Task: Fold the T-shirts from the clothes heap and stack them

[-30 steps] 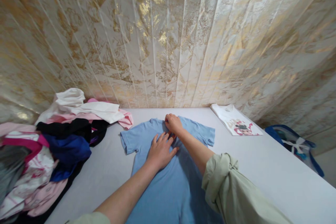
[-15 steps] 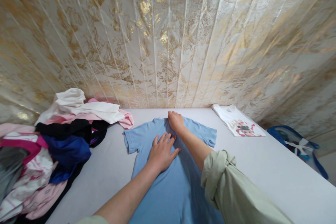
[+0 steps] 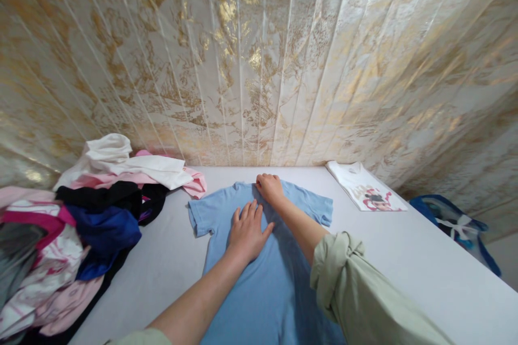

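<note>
A light blue T-shirt (image 3: 251, 302) lies spread on the white table, its neck end away from me and its short sleeves out to both sides. My left hand (image 3: 249, 232) rests flat on the upper chest of the shirt, fingers spread. At the collar, my right hand (image 3: 270, 187) has its fingers curled down and close together on the fabric; the fingertips are partly hidden. The lower end of the shirt runs out of view beneath my forearms.
On the left is a heap of clothes in white, pink, black and blue (image 3: 105, 237). A folded white T-shirt (image 3: 352, 180) with a printed figure lies at the back right of the table (image 3: 421, 259). Beyond the right edge sits a blue-trimmed clear bag (image 3: 449, 221). A gold-patterned curtain (image 3: 259, 64) hangs behind.
My left hand has shifted slightly away from me over the shirt. My right hand has moved a little to the left at the collar, its fingers still curled.
</note>
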Demonstrator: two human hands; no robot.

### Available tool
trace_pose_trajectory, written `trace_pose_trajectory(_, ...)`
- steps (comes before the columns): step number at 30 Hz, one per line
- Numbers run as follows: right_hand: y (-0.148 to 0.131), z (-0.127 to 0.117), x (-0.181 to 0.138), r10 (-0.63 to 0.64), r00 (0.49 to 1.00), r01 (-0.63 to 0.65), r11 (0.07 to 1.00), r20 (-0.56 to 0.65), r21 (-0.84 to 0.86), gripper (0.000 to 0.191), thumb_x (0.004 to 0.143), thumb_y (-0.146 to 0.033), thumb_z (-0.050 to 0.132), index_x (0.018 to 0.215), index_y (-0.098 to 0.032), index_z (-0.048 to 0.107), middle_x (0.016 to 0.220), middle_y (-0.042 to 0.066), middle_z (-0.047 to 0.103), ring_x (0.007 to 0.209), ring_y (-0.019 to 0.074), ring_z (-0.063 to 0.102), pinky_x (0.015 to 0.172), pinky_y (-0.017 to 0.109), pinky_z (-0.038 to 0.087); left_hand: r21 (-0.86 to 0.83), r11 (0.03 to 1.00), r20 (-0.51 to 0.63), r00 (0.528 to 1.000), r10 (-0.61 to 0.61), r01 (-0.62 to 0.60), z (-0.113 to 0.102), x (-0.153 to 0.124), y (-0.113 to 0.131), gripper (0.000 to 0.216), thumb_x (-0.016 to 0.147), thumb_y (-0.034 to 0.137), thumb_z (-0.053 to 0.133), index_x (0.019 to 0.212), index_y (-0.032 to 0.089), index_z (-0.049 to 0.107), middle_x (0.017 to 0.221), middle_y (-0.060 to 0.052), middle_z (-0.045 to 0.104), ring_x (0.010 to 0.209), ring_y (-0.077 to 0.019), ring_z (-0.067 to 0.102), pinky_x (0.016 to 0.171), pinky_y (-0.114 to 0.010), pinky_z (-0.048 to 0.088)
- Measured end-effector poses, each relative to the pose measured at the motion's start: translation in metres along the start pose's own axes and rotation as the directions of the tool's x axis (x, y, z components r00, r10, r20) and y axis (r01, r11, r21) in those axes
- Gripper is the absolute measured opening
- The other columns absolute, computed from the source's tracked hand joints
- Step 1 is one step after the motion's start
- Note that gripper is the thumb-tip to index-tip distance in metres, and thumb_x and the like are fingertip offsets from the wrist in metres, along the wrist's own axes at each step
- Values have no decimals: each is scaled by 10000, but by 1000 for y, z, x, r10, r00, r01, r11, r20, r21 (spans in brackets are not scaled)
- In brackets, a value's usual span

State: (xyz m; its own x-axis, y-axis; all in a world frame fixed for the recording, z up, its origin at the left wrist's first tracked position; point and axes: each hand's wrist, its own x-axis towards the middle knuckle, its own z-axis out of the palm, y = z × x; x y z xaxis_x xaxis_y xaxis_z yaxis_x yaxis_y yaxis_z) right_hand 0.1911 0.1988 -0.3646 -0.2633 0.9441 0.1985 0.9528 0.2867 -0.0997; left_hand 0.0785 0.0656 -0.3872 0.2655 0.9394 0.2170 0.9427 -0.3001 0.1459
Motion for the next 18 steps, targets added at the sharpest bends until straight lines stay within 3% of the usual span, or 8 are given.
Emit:
trace_pose_trajectory(6,39,-3,-16,111,984,-111,994,-136,8,335,948,-304,462,1265,-227,541,1225,100,591,1120,246,513,942,351,348,-23,1000,7,1000,1,0,1,0,-3,628,943,575,278,1440,210,400,1542,-94,344,1420,-259,294,1157,-495,200)
trace_pose_trajectory(10,60,6,-36,183,976,-183,983,-118,12,408,951,-326,441,1341,-212,483,1329,112,536,1194,254,476,985,368,325,-39,999,34,999,-10,11,0,3,-1,594,940,560,316,1424,233,420,1536,-88,359,1410,-266,311,1148,-501,210)
trace_pose_trajectory(14,61,16,-43,197,973,-194,980,-117,34,429,958,-361,419,1356,-210,466,1372,104,516,1246,251,449,1026,386,299,-52,998,54,998,-44,47,-5,30,-6,503,964,483,300,1355,234,497,1471,-75,462,1361,-237,389,1126,-441,269)
trace_pose_trajectory(18,58,12,-43,239,955,-233,971,-172,58,468,944,-356,448,1371,-166,444,1328,126,538,1190,258,484,994,376,338,-52,999,55,998,13,-11,-1,69,-30,486,970,438,304,1388,247,463,1490,-46,441,1388,-224,351,1152,-446,215)
